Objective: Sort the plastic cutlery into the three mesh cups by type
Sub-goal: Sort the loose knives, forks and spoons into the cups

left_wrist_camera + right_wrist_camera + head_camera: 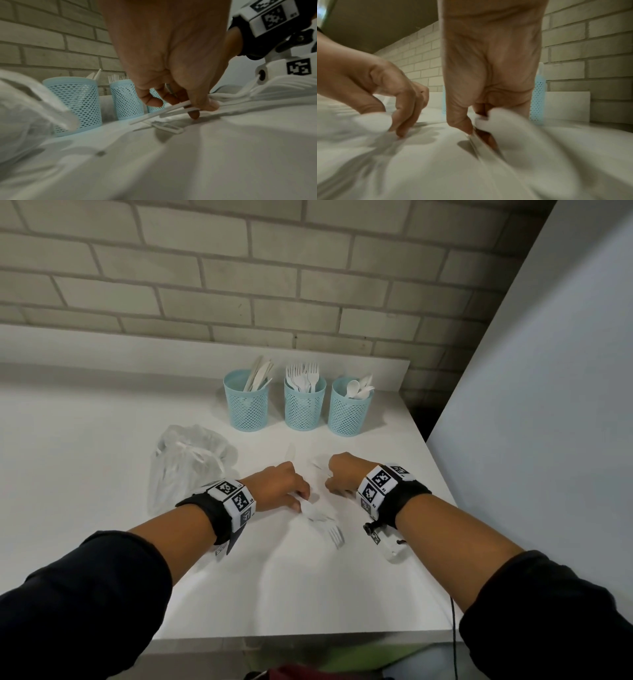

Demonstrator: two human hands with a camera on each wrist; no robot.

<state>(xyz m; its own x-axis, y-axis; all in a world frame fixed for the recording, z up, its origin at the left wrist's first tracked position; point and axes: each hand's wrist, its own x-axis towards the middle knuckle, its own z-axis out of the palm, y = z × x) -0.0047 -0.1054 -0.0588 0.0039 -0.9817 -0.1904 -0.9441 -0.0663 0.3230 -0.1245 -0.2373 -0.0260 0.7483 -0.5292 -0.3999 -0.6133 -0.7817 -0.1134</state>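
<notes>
Three blue mesh cups stand at the back: the left cup [246, 405] holds knives, the middle cup [305, 405] forks, the right cup [348, 412] spoons. My left hand [301, 501] pinches white plastic cutlery [325, 520] low on the table, fork tines pointing toward me. In the left wrist view its fingertips [193, 115] clamp thin white handles [171, 109]. My right hand [334, 486] is beside it, thumb and fingers pinching a blurred white piece [503, 121]. A loose knife [290, 455] lies just beyond my hands.
A crumpled clear plastic bag [188, 463] lies left of my hands. The white table [102, 440] ends at the right edge near a pale wall panel [548, 405]. A brick wall [239, 285] runs behind the cups.
</notes>
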